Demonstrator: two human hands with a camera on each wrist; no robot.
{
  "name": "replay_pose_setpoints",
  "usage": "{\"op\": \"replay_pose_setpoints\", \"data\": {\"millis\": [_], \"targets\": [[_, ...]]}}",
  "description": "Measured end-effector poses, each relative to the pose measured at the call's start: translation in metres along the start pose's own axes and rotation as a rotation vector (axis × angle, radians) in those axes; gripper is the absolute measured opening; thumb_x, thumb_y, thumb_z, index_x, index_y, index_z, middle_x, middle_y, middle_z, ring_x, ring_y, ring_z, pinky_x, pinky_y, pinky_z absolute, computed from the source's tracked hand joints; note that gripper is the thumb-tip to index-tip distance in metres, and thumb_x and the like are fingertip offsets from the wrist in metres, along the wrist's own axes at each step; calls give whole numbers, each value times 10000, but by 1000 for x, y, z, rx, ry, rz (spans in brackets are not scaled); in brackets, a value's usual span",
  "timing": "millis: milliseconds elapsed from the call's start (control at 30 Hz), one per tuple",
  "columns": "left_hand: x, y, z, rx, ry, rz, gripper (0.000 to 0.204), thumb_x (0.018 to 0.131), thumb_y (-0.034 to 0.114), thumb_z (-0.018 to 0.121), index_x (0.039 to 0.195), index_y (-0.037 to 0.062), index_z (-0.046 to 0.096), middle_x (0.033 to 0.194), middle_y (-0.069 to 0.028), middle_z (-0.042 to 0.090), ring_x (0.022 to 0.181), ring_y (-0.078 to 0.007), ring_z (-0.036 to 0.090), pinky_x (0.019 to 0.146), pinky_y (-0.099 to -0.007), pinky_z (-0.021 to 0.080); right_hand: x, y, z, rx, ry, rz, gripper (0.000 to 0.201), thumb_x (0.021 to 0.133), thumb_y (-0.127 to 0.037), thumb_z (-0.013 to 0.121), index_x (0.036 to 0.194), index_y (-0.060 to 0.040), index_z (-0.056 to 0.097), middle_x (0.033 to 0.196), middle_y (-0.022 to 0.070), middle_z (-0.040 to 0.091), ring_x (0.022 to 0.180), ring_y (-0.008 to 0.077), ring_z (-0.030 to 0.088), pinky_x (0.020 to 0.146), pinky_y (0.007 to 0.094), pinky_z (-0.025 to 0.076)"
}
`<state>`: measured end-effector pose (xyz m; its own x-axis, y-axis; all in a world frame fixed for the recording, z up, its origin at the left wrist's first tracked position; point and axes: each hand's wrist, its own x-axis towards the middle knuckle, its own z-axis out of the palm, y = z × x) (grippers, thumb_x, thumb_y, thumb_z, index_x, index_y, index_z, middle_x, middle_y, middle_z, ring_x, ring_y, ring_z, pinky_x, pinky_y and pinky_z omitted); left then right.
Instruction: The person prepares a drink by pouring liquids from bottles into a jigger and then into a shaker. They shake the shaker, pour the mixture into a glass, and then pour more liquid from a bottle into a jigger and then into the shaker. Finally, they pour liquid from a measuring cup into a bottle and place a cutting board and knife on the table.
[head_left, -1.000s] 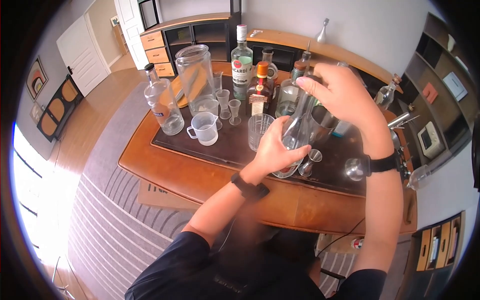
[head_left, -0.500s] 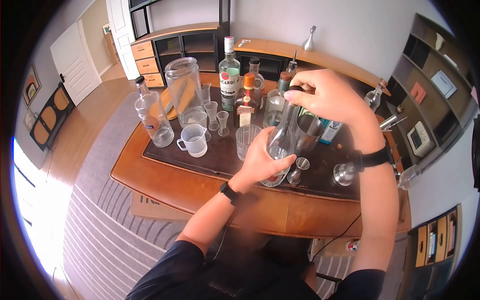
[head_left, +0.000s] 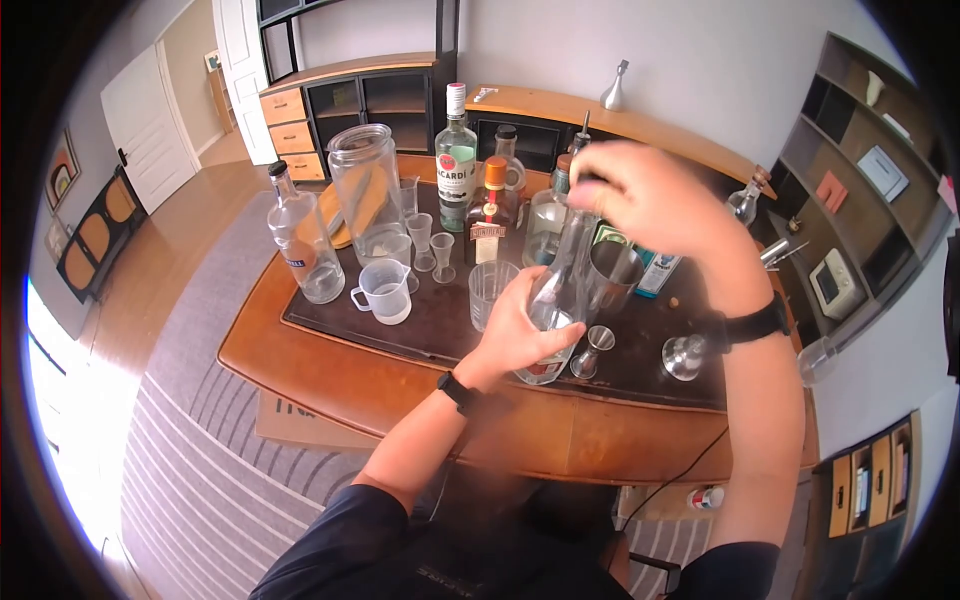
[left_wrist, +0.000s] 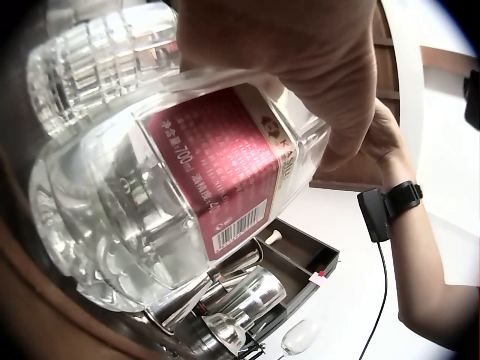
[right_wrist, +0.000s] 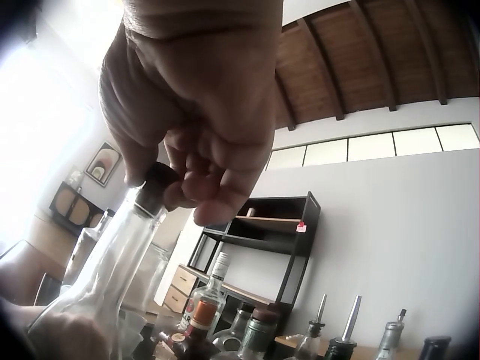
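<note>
My left hand (head_left: pixel 520 335) grips the body of a clear glass bottle (head_left: pixel 563 290), which stands near the desk's front edge. The left wrist view shows the bottle's red label (left_wrist: pixel 217 157) with a barcode and clear liquid inside. Above, my right hand (head_left: pixel 655 200) pinches the dark cap (right_wrist: pixel 156 189) at the top of the bottle's neck between thumb and fingers. A steel jigger (head_left: pixel 594 352) stands right of the bottle. On its left is a cut-glass mixing glass (head_left: pixel 488 290), and behind it a metal shaker tin (head_left: pixel 614 278).
A plastic measuring jug (head_left: pixel 384 293), a big glass jar (head_left: pixel 364 195) and a vodka-type bottle (head_left: pixel 305 235) stand at the left. Behind are a Bacardi bottle (head_left: pixel 456 175), an orange-capped bottle (head_left: pixel 491 215) and small glasses (head_left: pixel 443 258). A glass foot (head_left: pixel 683 357) sits at the right.
The head view has shifted slightly. My right hand has turned at the cap, its fingers blurred with motion. My left hand keeps its grip on the bottle.
</note>
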<state>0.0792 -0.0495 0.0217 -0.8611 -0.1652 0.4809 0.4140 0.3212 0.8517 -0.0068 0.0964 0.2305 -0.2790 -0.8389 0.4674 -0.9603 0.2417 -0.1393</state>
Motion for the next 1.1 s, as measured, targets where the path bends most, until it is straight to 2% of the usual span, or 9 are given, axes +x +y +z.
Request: {"op": "replay_pose_setpoints", "data": {"millis": [67, 100, 200, 400, 533, 633, 733, 867, 1100], "targets": [[-1, 0, 0, -24, -10, 0, 819, 690, 319, 893, 1315, -53, 516, 1215, -196, 631, 1150, -288, 615, 1007, -389, 474, 5, -21, -39, 237, 2, 264, 229, 989, -233, 626, 1005, -4, 625, 851, 56, 637, 792, 147, 591, 726, 335, 474], [-2, 1, -1, -35, -14, 0, 818, 691, 314, 893, 1316, -54, 516, 1222, -196, 629, 1155, -287, 613, 1013, -388, 471, 5, -6, -42, 231, 148, 133, 217, 1005, -224, 621, 1050, -14, 645, 904, 11, 640, 887, 89, 577, 798, 285, 472], [-4, 4, 1, -90, -6, -17, 814, 701, 289, 890, 1328, -58, 505, 1243, -193, 620, 1167, -288, 606, 1025, -386, 465, -7, -10, -39, 147, 360, 110, 250, 1003, -268, 640, 1019, -21, 674, 783, 39, 664, 652, 90, 509, 620, 276, 446], [-14, 4, 8, 92, 147, 82, 918, 687, 319, 916, 1382, -64, 453, 1323, -217, 579, 1231, -320, 584, 1046, -411, 463, -76, -10, 10, 383, 540, 534, 230, 1018, -234, 646, 1043, -6, 658, 785, -41, 607, 705, 14, 465, 610, 214, 383], [-16, 8, 4, 116, 59, -35, 976, 660, 343, 930, 1394, -69, 437, 1313, -241, 571, 1236, -353, 581, 1036, -418, 473, -128, 17, 57, 474, 558, 681, 220, 1030, -228, 630, 1073, -13, 648, 855, -2, 648, 706, 33, 498, 640, 213, 412], [-22, 18, -3, 183, 60, -4, 925, 654, 341, 918, 1356, -60, 468, 1279, -232, 583, 1206, -353, 594, 1027, -417, 479, -157, 27, 79, 650, 526, 858, 267, 1031, -292, 624, 1087, -31, 644, 870, 8, 634, 675, 28, 494, 540, 204, 405], [-31, 34, -18, 350, 46, 40, 846, 645, 305, 901, 1315, -29, 506, 1221, -223, 602, 1151, -369, 610, 996, -432, 496, -175, 35, 95, 677, 500, 891, 307, 1029, -332, 620, 1094, -32, 643, 848, 4, 624, 574, 15, 463, 427, 201, 365], [-38, 52, -40, 540, -28, 116, 813, 605, 258, 896, 1270, -23, 521, 1140, -211, 621, 1065, -385, 637, 925, -443, 523, -183, 44, 105, 707, 471, 912, 304, 1031, -330, 614, 1104, -37, 645, 823, -3, 620, 543, 12, 461, 417, 202, 368], [-44, 47, -62, 959, -201, 176, 764, 600, 240, 863, 1261, 29, 544, 1046, -144, 586, 982, -362, 618, 853, -460, 500, -194, 64, 126, 860, 439, 974, 325, 1028, -321, 610, 1107, -6, 619, 843, 21, 552, 539, 68, 502, 415, 253, 483]]}}
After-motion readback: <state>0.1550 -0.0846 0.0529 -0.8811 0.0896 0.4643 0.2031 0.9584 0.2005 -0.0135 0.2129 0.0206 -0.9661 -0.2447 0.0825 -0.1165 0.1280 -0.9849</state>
